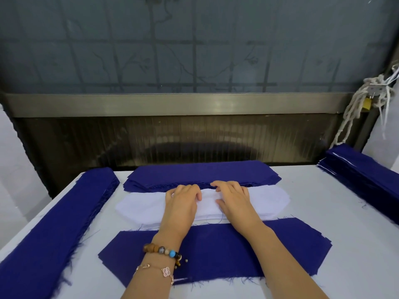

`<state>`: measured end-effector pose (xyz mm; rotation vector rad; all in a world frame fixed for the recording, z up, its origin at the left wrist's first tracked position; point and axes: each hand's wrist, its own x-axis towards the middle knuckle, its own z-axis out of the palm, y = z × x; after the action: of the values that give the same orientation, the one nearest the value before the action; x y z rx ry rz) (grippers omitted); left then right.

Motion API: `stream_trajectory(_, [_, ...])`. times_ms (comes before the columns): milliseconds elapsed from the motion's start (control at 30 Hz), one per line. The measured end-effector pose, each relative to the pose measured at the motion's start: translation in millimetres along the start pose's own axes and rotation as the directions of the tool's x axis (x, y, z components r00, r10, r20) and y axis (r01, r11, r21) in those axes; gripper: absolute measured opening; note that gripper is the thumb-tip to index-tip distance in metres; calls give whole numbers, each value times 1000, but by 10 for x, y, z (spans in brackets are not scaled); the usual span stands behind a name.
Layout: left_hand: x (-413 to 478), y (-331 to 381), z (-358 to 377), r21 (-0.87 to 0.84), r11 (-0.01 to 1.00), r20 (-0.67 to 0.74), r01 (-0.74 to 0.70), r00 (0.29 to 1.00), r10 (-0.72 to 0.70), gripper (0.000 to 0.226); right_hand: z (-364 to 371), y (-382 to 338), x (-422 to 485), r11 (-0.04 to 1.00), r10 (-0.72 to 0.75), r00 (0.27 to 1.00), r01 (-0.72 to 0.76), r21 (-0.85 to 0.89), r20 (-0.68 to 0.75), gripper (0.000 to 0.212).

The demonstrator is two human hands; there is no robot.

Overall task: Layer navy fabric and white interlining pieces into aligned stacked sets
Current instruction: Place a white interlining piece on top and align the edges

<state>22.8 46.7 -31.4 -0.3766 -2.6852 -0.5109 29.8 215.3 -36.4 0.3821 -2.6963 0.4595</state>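
Both hands are down on the white pile (265,201) at mid-frame, the left hand (182,203) and the right hand (235,201) side by side, fingers bent at its far edge. Whether either grip is pinching the top sheet or only pressing on it, I cannot tell from here.

The work looks to be well under way but far from over. At the right edge of the frame, the right pile (367,180) shows thin white lines between its navy layers, so I take those for finished sets. In the lower middle, under the forearms, the near navy piece (216,244) lies flat and bare, with no white on it yet. It seems to be waiting for the next interlining. Much remains: the far navy pile (203,171), touching the white pile's back edge, is still thick. So is the left pile (54,223) running down the left side, and the white pile itself has many sheets.

I see no box, tray or bin. Every pile lies straight on the bench (323,277). Beaded bracelets (162,251) sit on the left wrist.
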Motion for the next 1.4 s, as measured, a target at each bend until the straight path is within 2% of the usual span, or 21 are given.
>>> stream_trajectory(133, [-25, 21, -38, 12, 1000, -31, -13, 999, 14, 38, 6, -5, 24, 995, 28, 999, -30, -97, -26, 39])
stream_trajectory(233, [-57, -87, -41, 72, 997, -44, -9, 999, 13, 22, -45, 67, 12, 980, 80, 996, -87, -180, -44, 31])
stream_trajectory(300, [-73, -194, -62, 69, 994, -69, 82, 995, -77, 10, -108, 148, 3, 965, 147, 988, -154, -211, -46, 31])
stream_trajectory(433, [-88, -393, -151, 117, 936, -69, 332, 943, -325, 32, -241, 346, -42, 924, 289, 956, -293, -246, -50, 31])
stream_trajectory(567, [-131, -544, -270, 109, 870, -108, 481, 876, -471, 29, -309, 555, -121, 856, 429, 894, -447, -257, -126, 29])
stream_trajectory(733, [-176, -633, -370, 69, 756, -163, 651, 755, -636, 33, -356, 757, -176, 757, 612, 774, -632, -165, -162, 42])
stream_trajectory(900, [-206, -621, -405, 33, 687, -230, 726, 675, -701, 36, -361, 864, -203, 656, 752, 640, -749, 93, -159, 40])
stream_trajectory(1000, [-208, -680, -426, -58, 667, -258, 743, 635, -729, 37, -360, 891, -206, 639, 769, 610, -734, 231, -190, 28])
stream_trajectory(1133, [-207, -774, -423, -299, 632, -230, 715, 588, -775, 37, -366, 869, -209, 672, 739, 626, -658, 339, -251, 20])
stream_trajectory(1300, [-201, -815, -430, -413, 700, -340, 583, 614, -712, 26, -386, 842, -202, 707, 706, 625, -604, 367, -331, 24])
stream_trajectory(1400, [-207, -818, -422, -511, 701, -351, 498, 623, -699, 28, -372, 853, -201, 714, 699, 655, -616, 334, -286, 33])
